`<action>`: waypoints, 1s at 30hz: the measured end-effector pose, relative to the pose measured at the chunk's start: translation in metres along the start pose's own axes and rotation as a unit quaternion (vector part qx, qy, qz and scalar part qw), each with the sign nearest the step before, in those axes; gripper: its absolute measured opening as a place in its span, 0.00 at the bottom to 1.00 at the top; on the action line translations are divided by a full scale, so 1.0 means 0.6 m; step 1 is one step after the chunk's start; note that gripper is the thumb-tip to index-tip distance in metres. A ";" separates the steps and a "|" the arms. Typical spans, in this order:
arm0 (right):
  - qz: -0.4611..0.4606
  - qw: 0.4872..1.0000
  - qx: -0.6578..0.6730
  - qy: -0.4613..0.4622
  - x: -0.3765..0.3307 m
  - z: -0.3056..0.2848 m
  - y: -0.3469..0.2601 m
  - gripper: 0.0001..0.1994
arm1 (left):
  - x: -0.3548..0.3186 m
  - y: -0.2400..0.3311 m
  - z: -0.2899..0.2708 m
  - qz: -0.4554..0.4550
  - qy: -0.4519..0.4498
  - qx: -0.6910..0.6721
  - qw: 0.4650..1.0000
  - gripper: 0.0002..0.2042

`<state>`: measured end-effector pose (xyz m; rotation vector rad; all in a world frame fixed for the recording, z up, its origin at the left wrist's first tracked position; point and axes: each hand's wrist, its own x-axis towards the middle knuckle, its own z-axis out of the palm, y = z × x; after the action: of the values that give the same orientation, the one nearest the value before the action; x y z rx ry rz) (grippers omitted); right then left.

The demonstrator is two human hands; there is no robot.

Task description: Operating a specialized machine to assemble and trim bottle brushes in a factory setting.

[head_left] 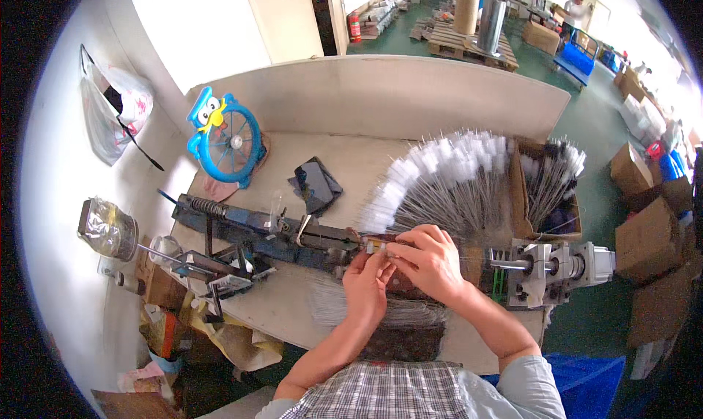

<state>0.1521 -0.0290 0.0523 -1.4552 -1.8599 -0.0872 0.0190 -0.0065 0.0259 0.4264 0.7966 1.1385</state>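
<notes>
My left hand (pixel 366 283) and my right hand (pixel 428 262) meet over the middle of a long dark metal machine (pixel 293 236). The fingertips of both are pinched together around something small and pale that I cannot make out. Just beyond them, a wide fan of wire brushes (pixel 447 177) with white bristle tips lies on the table. A bundle of thin bare wires (pixel 403 313) lies beneath and in front of my hands. To the right of my right hand is a motor unit with a shaft (pixel 556 265).
A cardboard box (pixel 521 192) beside the fan holds more wire brushes. Farther left on the tabletop (pixel 351 163) are a dark folded pouch (pixel 316 185) and a blue cartoon-duck fan (pixel 233 141). A low board (pixel 410 93) edges the far side. Cartons (pixel 648 236) stand at right.
</notes>
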 end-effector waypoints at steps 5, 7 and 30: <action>-0.001 1.000 0.016 0.000 0.014 0.010 -0.032 0.14 | 0.008 0.001 -0.025 -0.003 -0.009 -0.088 0.996 0.02; 0.006 1.000 0.019 0.001 0.014 0.014 -0.029 0.14 | 0.002 0.008 -0.009 -0.011 0.000 -0.090 0.996 0.02; 0.027 0.999 -0.018 0.021 0.000 0.001 -0.031 0.13 | -0.002 0.001 -0.010 -0.016 -0.024 -0.068 0.997 0.02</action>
<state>0.1356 -0.0350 0.0589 -1.5153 -1.7920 -0.1247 0.0141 -0.0077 0.0228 0.3249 0.6763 1.1414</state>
